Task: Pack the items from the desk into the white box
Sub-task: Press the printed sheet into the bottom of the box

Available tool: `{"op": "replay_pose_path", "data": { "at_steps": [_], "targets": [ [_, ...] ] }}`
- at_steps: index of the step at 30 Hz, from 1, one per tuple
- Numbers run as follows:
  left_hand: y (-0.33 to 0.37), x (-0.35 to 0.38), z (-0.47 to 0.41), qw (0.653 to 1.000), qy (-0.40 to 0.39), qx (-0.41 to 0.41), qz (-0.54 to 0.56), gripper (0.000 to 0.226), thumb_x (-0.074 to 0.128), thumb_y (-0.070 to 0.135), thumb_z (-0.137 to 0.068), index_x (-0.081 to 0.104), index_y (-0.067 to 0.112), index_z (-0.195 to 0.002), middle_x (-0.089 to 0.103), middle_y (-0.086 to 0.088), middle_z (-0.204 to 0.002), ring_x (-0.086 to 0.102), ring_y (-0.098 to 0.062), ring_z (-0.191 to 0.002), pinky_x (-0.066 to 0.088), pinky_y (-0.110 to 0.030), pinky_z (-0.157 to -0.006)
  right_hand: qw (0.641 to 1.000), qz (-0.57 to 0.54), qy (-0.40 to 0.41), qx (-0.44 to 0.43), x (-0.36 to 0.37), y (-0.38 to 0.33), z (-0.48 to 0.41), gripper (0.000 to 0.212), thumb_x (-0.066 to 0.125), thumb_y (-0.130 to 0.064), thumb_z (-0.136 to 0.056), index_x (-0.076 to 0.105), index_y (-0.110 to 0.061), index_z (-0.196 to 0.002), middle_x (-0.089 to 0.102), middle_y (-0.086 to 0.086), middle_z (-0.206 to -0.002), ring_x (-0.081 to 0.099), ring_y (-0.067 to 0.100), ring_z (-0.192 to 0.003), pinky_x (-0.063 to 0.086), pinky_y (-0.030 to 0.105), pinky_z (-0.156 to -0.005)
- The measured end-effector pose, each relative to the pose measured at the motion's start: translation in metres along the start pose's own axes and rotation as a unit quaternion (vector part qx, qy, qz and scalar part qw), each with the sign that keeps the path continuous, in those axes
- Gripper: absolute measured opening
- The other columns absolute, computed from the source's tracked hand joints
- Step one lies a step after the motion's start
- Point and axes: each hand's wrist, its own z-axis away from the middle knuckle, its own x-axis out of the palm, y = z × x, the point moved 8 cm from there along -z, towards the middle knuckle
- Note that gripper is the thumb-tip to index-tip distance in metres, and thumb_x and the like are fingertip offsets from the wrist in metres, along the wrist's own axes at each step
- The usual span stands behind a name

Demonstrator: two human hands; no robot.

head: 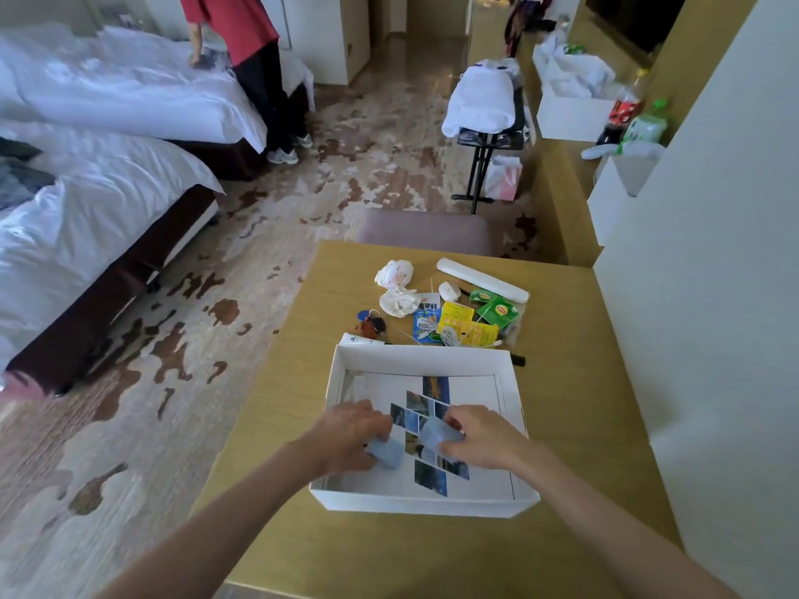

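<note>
**Over the white box: 2 hands, 2 blue packets**

On the pale wooden desk [583, 382] sits the shallow open white cardboard box [423, 358]. Its floor is covered by a white printed sheet with a diagonal mosaic of small photographs [475, 469]. Both hands are inside the box, close to its near wall.

The left hand [350, 430] has its fingers curled round a small pale blue soft packet [387, 453], low over the near-left part of the sheet. Whether that packet touches the sheet cannot be told. The right hand [484, 434] pinches a second pale blue packet [436, 434] between thumb and fingers, over the middle of the mosaic. The 2 packets are near each other but apart.

Beyond the box's far wall, more items lie in a loose cluster on the desk:
- 2 crumpled white cloth bundles [394, 273]
- a long white plastic case [482, 278]
- green tea-bag sachets [499, 311] and yellow paper sachets [458, 315]
- a blue printed pouch [426, 315] with a coiled white cable [436, 332]
- a keyring with a blue tag and a brown charm [372, 324]

A white tube [361, 339] lies just beside the box's far-left corner. A black pen [519, 361] shows at the far-right corner.

Across the patterned carpet [173, 339] stand 2 white-sheeted beds [108, 209]. A person in a red top [242, 19] stands beside the farther one.
</note>
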Motion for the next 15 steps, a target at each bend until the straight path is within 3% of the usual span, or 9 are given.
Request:
{"op": "replay_pose_path", "data": {
  "at_steps": [5,9,15],
  "targets": [
    [-0.005,0.023,0.0,0.992,-0.081,0.023,-0.089,0.045,0.066,0.026,-0.081,0.047,0.021,-0.122,0.059,-0.002,-0.116,0.06,-0.024,-0.101,0.051,-0.039,-0.082,0.991,0.102,-0.076,-0.044,0.032,-0.014,-0.01,0.032,0.062,-0.038,-0.082,0.058,-0.019,-0.107,0.058,0.001,-0.1,0.055,0.019,-0.083,0.037,0.026,-0.058],
    [-0.005,0.032,0.0,0.983,-0.113,0.041,-0.142,0.045,0.069,0.03,-0.078,0.05,0.012,-0.115,0.058,-0.008,-0.107,0.062,-0.03,-0.089,0.043,-0.036,-0.066,0.989,0.091,-0.086,-0.073,0.047,-0.026,-0.017,0.031,0.06,-0.037,-0.086,0.06,-0.017,-0.11,0.059,0.001,-0.102,0.052,0.017,-0.083,0.038,0.028,-0.066],
    [-0.006,0.033,-0.001,0.985,-0.143,0.043,-0.085,0.041,0.063,0.04,-0.084,0.057,0.017,-0.117,0.064,-0.005,-0.107,0.062,-0.027,-0.092,0.042,-0.032,-0.069,0.989,0.057,-0.117,-0.075,0.059,-0.027,-0.023,0.044,0.06,-0.04,-0.089,0.057,-0.021,-0.129,0.06,-0.001,-0.123,0.055,0.017,-0.099,0.044,0.029,-0.083]
  ]
}}
